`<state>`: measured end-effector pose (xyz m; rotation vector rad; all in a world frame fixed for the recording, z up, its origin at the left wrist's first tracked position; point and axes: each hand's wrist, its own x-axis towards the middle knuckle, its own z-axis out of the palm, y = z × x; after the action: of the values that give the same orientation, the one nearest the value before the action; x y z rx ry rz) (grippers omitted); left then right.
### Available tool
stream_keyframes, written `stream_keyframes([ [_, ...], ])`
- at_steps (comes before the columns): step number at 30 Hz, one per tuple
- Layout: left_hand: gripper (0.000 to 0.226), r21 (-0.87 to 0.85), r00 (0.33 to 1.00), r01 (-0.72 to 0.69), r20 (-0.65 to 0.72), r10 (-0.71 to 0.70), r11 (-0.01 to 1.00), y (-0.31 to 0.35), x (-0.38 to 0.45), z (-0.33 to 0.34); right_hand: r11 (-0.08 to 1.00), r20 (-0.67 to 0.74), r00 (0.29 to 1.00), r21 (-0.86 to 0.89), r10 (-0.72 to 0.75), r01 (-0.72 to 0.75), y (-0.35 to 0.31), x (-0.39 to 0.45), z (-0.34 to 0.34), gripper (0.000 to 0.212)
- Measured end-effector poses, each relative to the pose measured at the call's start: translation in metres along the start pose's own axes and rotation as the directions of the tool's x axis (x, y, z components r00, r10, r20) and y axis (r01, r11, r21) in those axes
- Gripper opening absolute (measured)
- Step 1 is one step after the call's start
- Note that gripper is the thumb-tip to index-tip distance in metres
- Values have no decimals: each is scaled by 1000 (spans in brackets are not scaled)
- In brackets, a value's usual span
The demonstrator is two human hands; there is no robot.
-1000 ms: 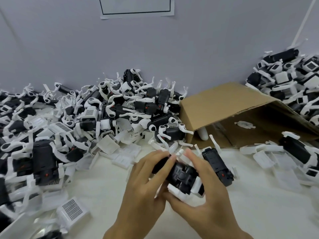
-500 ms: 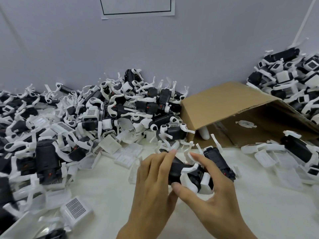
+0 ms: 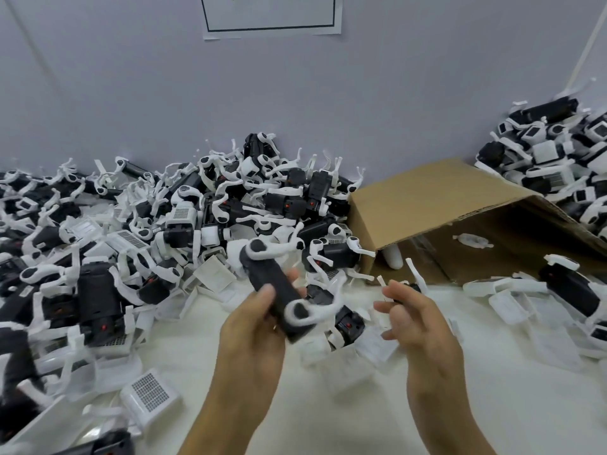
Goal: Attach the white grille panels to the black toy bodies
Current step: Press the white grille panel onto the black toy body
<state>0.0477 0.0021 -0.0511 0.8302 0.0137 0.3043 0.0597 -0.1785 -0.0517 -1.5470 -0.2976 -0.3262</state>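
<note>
The left hand (image 3: 253, 326) grips an oblong black plastic toy body with white curved arms (image 3: 277, 292), raised above the white table (image 3: 328, 418). The right hand (image 3: 417, 320) hovers just beside it, fingers loosely curled, holding nothing.

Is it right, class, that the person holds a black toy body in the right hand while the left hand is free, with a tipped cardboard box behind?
Not quite: the head view shows the black toy body held in the left hand, while the right hand is free, its fingers loosely curled. The tipped cardboard box does lie behind.
</note>
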Motion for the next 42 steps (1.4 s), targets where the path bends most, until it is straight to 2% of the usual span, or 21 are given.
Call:
stream_keyframes([
  [1, 46, -142, 992, 117, 63, -109, 983, 4, -1, -3, 999, 25, 1000, -30, -13, 14, 0, -1, 1, 53],
  [3, 60, -240, 965, 242, 159, -207, 940, 6, -5, -6, 990, 110, 991, -106, -81, 92, 2, -5, 3, 56],
  [6, 52, -238, 944, 312, 185, -273, 920, 1, -9, -1, 953, 246, 946, -163, -211, 255, 4, -11, 4, 78],
  [8, 48, -259, 935, 348, 166, -313, 901, -6, -10, 5, 933, 320, 907, -140, -273, 331, 4, -12, 3, 83],
  [10, 48, -300, 919, 389, 183, -348, 871, -11, -13, 11, 890, 383, 852, -136, -358, 435, 5, -12, 3, 75],
  [12, 51, -274, 896, 439, 201, -395, 856, -14, -15, 14, 849, 381, 830, -175, -408, 498, 8, -10, 4, 53],
  [14, 51, -226, 888, 454, 197, -416, 862, -16, -18, 16, 848, 348, 845, -202, -407, 491, 11, -9, 6, 41],
  [17, 51, -152, 896, 441, 141, -422, 885, -18, -19, 17, 854, 326, 855, -202, -403, 479, 13, -9, 6, 37],
  [23, 57, -110, 922, 387, 79, -380, 916, -17, -20, 21, 862, 338, 865, -223, -370, 456, 11, -12, 7, 39],
  [31, 56, -122, 922, 381, 128, -366, 916, -15, -20, 20, 838, 319, 840, -190, -439, 511, 11, -12, 8, 32],
  [35, 57, -130, 924, 375, 136, -358, 918, -13, -19, 20, 848, 306, 856, -210, -416, 487, 11, -13, 8, 29],
  [42, 58, -124, 916, 391, 152, -371, 912, -13, -20, 20, 841, 323, 842, -191, -433, 506, 12, -14, 9, 30],
])
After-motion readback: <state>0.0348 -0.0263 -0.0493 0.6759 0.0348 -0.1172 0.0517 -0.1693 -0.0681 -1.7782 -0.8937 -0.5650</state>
